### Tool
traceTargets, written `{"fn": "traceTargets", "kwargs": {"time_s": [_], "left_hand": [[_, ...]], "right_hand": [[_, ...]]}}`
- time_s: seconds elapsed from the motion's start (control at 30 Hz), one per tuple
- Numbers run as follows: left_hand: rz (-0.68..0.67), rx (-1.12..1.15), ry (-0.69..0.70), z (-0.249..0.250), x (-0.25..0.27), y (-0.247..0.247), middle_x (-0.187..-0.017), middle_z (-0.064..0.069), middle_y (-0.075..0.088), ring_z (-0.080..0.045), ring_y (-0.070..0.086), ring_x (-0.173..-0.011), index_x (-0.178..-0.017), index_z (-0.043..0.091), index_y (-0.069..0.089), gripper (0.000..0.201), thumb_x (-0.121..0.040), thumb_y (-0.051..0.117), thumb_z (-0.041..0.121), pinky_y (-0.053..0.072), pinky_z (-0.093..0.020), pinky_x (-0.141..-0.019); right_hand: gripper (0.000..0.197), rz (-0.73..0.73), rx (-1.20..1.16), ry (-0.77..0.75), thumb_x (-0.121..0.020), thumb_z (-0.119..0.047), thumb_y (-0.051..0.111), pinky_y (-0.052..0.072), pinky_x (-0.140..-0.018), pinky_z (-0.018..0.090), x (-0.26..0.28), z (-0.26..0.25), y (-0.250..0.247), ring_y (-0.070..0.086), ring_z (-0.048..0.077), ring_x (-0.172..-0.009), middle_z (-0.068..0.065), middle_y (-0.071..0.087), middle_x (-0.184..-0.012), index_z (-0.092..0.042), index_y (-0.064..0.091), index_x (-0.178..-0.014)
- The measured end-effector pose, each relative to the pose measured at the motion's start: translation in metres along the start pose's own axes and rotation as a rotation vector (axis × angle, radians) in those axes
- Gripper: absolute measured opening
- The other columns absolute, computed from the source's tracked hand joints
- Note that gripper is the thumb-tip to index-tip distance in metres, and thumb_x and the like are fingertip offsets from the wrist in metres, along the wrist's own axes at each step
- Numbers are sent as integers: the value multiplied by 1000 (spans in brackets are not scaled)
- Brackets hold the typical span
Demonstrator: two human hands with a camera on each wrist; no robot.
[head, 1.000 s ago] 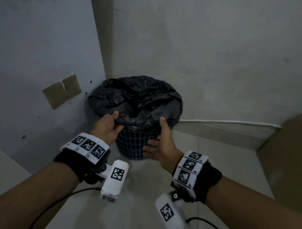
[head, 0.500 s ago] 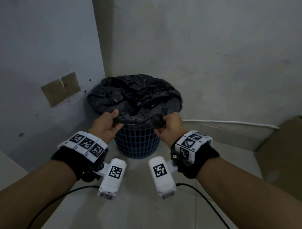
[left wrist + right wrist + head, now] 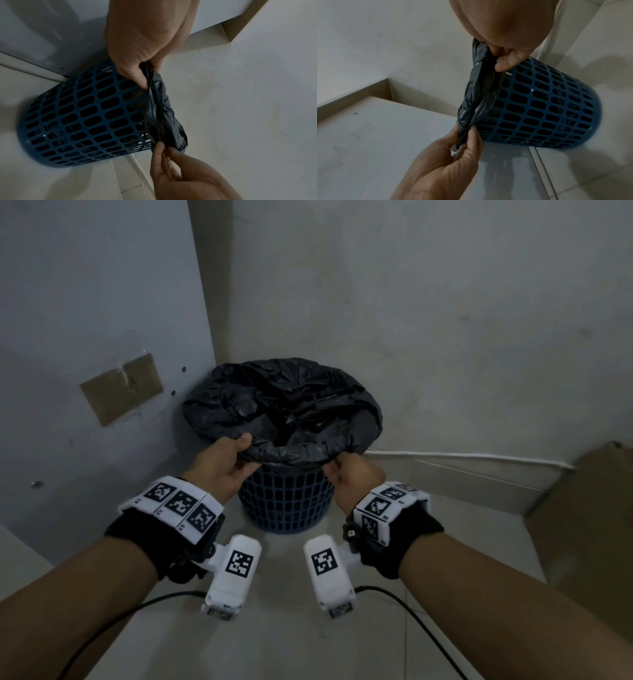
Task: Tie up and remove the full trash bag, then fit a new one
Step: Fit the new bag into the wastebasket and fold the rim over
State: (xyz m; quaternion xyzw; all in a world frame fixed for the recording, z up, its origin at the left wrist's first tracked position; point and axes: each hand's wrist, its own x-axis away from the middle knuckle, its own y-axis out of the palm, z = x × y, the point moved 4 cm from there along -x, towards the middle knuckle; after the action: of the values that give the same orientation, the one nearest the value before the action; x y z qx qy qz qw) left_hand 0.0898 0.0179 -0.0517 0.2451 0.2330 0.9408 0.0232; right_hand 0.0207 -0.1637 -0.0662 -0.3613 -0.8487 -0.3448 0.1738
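Observation:
A black trash bag (image 3: 284, 402) lines a blue lattice bin (image 3: 286, 501) standing in the corner of the room. Its edge is folded over the bin's rim. My left hand (image 3: 245, 453) pinches the bag's near edge at the left, thumb on top. At the right of that same edge, my right hand (image 3: 334, 465) pinches the film. In the left wrist view the left hand (image 3: 145, 82) and right hand (image 3: 161, 147) hold a stretched strip of bag (image 3: 163, 115) beside the bin (image 3: 82, 115). The right wrist view shows the same strip (image 3: 481, 94) between both hands.
Walls close in behind and to the left of the bin. A brown cardboard patch (image 3: 123, 388) is stuck on the left wall. A white cable (image 3: 462, 455) runs along the skirting. A cardboard box (image 3: 589, 525) stands at the right. Tiled floor lies in front.
My right hand, open below the rim a second ago, has risen and taken hold of the bag's edge. The left hand has kept its pinch. The near edge is now gathered between both hands.

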Motion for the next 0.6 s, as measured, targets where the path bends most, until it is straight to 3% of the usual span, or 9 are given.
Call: {"fn": "traceTargets", "kwargs": {"time_s": [0.1, 0.17, 0.23, 0.3, 0.4, 0.47, 0.53, 0.57, 0.6], "left_hand": [[6, -3, 2, 2, 0, 0, -120, -12, 56, -23, 56, -102, -131, -1, 48, 34, -98, 48, 7, 50, -37, -86], [-1, -3, -4, 4, 1, -1, -117, -12, 56, -24, 55, -108, -125, -1, 51, 28, -99, 48, 8, 49, -38, -89], [-11, -21, -16, 3, 1, -2, -115, -12, 56, -24, 55, -107, -112, 0, 55, 17, -99, 47, 8, 48, -38, -89], [-19, -37, -25, 1, 2, -2, -116, -12, 57, -23, 55, -106, -105, 1, 55, 12, -99, 48, 8, 48, -37, -88], [-34, -58, -7, -1, 1, -2, -121, -13, 58, -24, 56, -110, -111, 0, 56, 17, -98, 49, 8, 49, -37, -88], [-31, -61, -2, -2, 1, -3, -122, -13, 59, -24, 57, -109, -111, 0, 57, 17, -98, 49, 8, 49, -37, -87], [-33, -71, -2, -3, 0, -2, -122, -12, 59, -23, 58, -105, -104, 1, 58, 12, -98, 49, 8, 49, -36, -85], [-28, -78, 3, -3, 0, -1, -124, -13, 59, -23, 58, -105, -107, 1, 58, 14, -98, 49, 8, 49, -36, -84], [-19, -87, 11, -3, 0, -1, -126, -13, 58, -23, 58, -106, -113, 0, 57, 18, -98, 49, 9, 49, -35, -84]], "right_hand": [[33, -77, -44, 38, -101, -15, 41, 51, -91, 38, 10, -2, 8, 59, 33, -110, 19, 59, -127, 1, 53, -127], [44, -133, 22, 79, -99, -34, 42, 52, -82, 38, 22, -6, 19, 60, 31, -104, 14, 61, -126, -5, 53, -131], [34, -98, 177, 91, -96, -37, 51, 51, -70, 37, 33, -14, 23, 60, 27, -84, 9, 64, -99, -7, 58, -110], [15, -71, 242, 157, -96, -19, 54, 49, -88, 40, 36, -19, 23, 59, 28, -95, 8, 55, -80, -5, 54, -92], [10, -114, 352, 62, -92, -13, 54, 45, -96, 43, 27, -20, 22, 57, 32, -109, 6, 53, -80, -9, 54, -82], [8, -199, 427, 105, -76, -22, 60, 45, -103, 45, -23, -6, 21, 58, 35, -110, 4, 53, -85, -18, 52, -75], [25, -177, 421, 122, -58, -32, 65, 49, -97, 46, -33, -3, 20, 59, 37, -110, 7, 55, -90, -21, 52, -78], [27, -165, 452, 55, -59, -28, 67, 54, -84, 48, -19, -8, 20, 62, 37, -104, 7, 56, -88, -18, 54, -80], [20, -137, 427, 7, -70, -18, 66, 54, -66, 44, 8, -17, 21, 64, 34, -90, 7, 57, -84, -12, 56, -86]]}}
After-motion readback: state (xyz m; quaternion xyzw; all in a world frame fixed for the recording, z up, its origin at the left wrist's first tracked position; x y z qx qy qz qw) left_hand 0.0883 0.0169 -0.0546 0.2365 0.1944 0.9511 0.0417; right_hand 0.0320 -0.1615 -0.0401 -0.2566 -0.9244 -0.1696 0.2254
